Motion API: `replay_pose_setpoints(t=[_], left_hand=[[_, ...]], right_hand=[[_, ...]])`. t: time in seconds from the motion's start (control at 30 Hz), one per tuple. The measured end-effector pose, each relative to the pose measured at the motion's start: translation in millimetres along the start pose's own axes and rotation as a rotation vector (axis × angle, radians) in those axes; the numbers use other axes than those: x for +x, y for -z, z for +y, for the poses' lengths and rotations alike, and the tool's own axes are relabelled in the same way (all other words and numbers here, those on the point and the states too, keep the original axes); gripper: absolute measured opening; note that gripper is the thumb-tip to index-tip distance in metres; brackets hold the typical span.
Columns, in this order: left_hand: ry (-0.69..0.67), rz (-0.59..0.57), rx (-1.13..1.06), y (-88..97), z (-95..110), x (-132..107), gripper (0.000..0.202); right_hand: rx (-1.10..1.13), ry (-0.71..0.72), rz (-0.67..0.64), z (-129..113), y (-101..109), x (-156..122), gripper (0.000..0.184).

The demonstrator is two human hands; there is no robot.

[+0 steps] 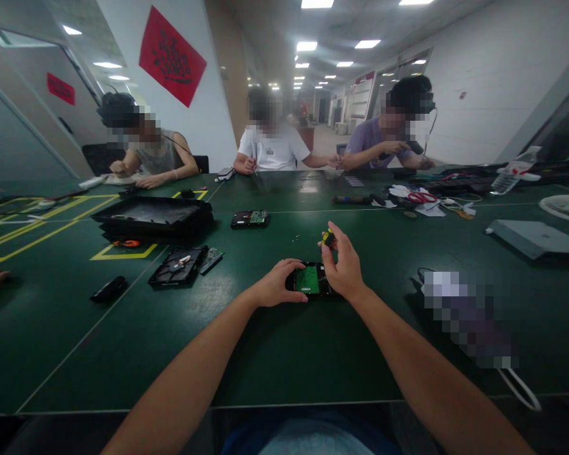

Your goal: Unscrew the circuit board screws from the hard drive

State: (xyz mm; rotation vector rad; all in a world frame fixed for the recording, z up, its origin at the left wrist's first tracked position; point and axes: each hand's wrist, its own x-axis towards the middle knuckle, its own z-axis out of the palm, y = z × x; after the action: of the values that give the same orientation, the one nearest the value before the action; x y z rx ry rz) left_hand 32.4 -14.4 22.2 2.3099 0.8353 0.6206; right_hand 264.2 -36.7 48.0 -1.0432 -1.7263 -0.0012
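A hard drive (308, 279) with a green circuit board facing up lies on the table in front of me. My left hand (281, 284) grips it at the left end, thumb along the near edge and fingers along the far edge. In my right hand (346, 265) is a stubby screwdriver (329, 237) with a yellow and black handle, pinched between thumb and fingers above the drive's right end. The screwdriver's shaft is hidden. The right hand's lower side is close to the drive; whether it touches is unclear. A few tiny light bits, perhaps screws (295, 238), lie beyond the drive.
Left of me are an opened drive (177, 265), a loose circuit board (212, 260), a black object (109, 289) and black trays (154, 217). Another drive (250, 219) lies farther back. To my right are a blurred pouch (464, 316) and a grey box (538, 239). Several people sit around.
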Motion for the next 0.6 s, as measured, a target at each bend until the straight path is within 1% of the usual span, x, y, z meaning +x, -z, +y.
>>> replay_pose_setpoints(t=[0.17,0.33,0.53,0.6], left_hand=[[-0.006,0.016,-0.013,-1.3,0.4,0.0,0.083],[0.007,-0.002,-0.009,-1.1,-0.6,0.2,0.085],[0.001,0.002,-0.006,0.8,2.4,-0.2,0.084],[0.002,0.004,-0.006,0.5,1.5,0.0,0.084]], right_hand=[[-0.062,0.016,0.045,-1.4,0.7,1.0,0.052],[-0.008,-0.001,-0.003,-2.3,0.3,-0.3,0.058],[-0.084,0.009,0.039,-2.7,1.9,0.9,0.054],[-0.078,0.010,0.031,-2.0,1.7,0.6,0.054]])
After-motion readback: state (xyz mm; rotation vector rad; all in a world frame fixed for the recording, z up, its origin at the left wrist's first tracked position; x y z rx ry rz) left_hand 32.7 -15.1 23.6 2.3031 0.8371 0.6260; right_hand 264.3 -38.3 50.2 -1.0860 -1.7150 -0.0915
